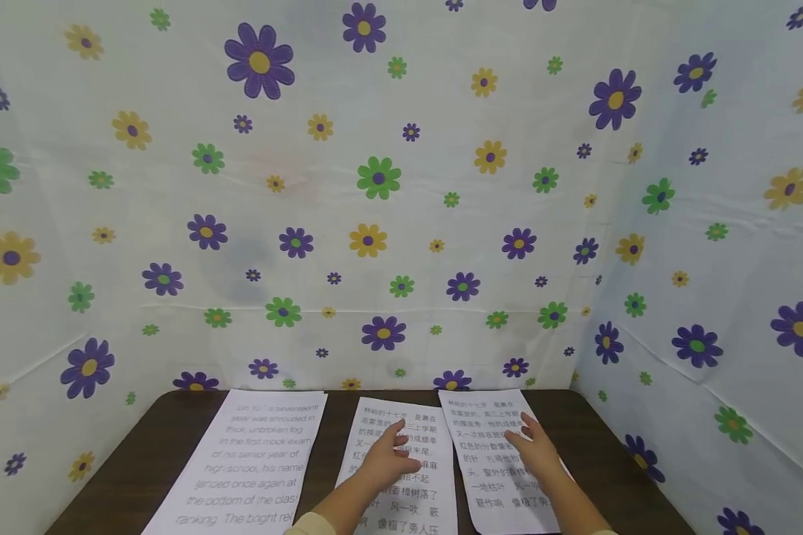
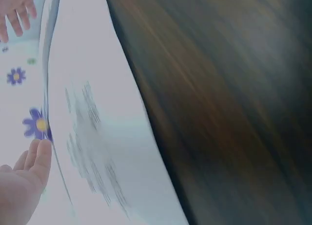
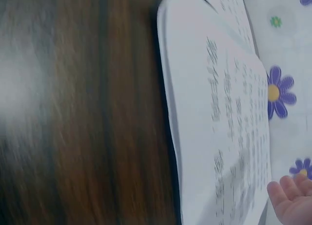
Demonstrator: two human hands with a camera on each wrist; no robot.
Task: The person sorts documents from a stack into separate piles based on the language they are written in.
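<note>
My left hand (image 1: 384, 462) is over the middle printed sheet (image 1: 404, 513), its fingers loosely apart with nothing in them. Over the right sheet (image 1: 471, 464) is my right hand (image 1: 535, 452), also holding nothing, fingers spread and slightly bent. Both of these sheets carry large Chinese text, partly covered by the hands. In the left wrist view, the left hand (image 2: 27, 181) appears beside blurred paper (image 2: 102, 113), and the other hand (image 2: 18, 10) shows at the top corner. The right wrist view has the right hand (image 3: 291, 198) by the edge of a paper stack (image 3: 195, 108).
A third sheet (image 1: 241, 468) with English text lies at the left of the dark wooden table (image 1: 127, 461). Flower-patterned cloth (image 1: 401, 208) hangs behind the table and along its sides. The middle and right sheets lie close together.
</note>
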